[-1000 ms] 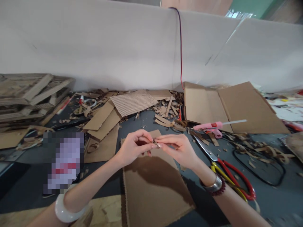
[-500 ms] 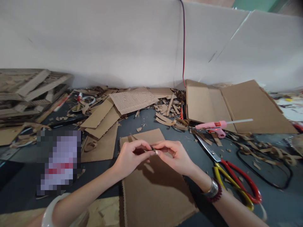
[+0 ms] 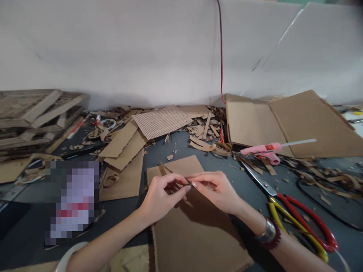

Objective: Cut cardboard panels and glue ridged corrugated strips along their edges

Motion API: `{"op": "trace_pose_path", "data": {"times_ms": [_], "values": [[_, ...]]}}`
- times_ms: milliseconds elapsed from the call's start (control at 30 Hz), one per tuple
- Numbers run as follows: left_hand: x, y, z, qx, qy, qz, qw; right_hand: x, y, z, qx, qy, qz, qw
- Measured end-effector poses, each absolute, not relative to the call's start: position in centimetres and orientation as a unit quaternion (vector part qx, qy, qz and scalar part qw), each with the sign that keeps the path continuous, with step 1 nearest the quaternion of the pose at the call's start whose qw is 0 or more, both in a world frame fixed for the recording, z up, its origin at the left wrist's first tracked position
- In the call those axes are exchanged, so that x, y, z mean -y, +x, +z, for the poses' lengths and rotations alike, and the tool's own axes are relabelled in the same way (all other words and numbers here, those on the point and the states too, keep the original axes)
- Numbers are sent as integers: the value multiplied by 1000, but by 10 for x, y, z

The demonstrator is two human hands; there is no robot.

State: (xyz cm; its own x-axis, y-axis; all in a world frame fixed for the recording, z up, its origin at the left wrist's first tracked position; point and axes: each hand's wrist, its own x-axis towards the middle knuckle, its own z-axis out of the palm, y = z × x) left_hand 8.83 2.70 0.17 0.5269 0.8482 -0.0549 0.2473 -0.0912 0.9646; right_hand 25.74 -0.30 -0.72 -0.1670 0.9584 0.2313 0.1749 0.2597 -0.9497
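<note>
My left hand (image 3: pixel 160 196) and my right hand (image 3: pixel 218 190) meet fingertip to fingertip above a flat brown cardboard sheet (image 3: pixel 195 234). Together they pinch a small cardboard scrap (image 3: pixel 188 184), mostly hidden by the fingers. Both hands hover just over the sheet's far half. A white bangle sits on my left wrist, and a metal bangle with a dark bead bracelet on my right.
Red and yellow scissors (image 3: pixel 295 215) lie right of the sheet, a pink glue gun (image 3: pixel 266 150) behind them, with a black cable (image 3: pixel 326 206) nearby. Cardboard offcuts (image 3: pixel 159 124), a folded box (image 3: pixel 286 124) and stacked strips (image 3: pixel 36 113) line the white wall. A blurred patch (image 3: pixel 72 202) lies left.
Both hands stayed joined on the small scrap and sank slightly toward the cardboard sheet. The view drifted, shifting the scissors and glue gun rightward.
</note>
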Motion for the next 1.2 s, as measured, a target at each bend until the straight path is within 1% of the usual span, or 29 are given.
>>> {"op": "trace_pose_path", "data": {"times_ms": [167,367,600,767,900,1033,1133,1200], "values": [[-29,88,2,-404,666,279,561,3,256,-6,621,-444,429,483],[-30,90,4,-406,656,282,570,-1,259,-8,535,-435,527,497],[-29,88,4,-388,669,283,568,-6,263,-11,470,-425,618,465],[-28,89,5,-392,667,280,568,-8,266,-15,472,-421,630,451],[-27,88,5,-399,671,274,562,-6,266,-15,499,-461,583,446],[-27,90,6,-418,645,262,583,-2,258,-7,569,-510,435,476],[-25,90,9,-414,627,248,612,2,252,1,642,-519,338,452],[-23,89,12,-417,631,250,605,5,249,4,696,-503,281,428]]}}
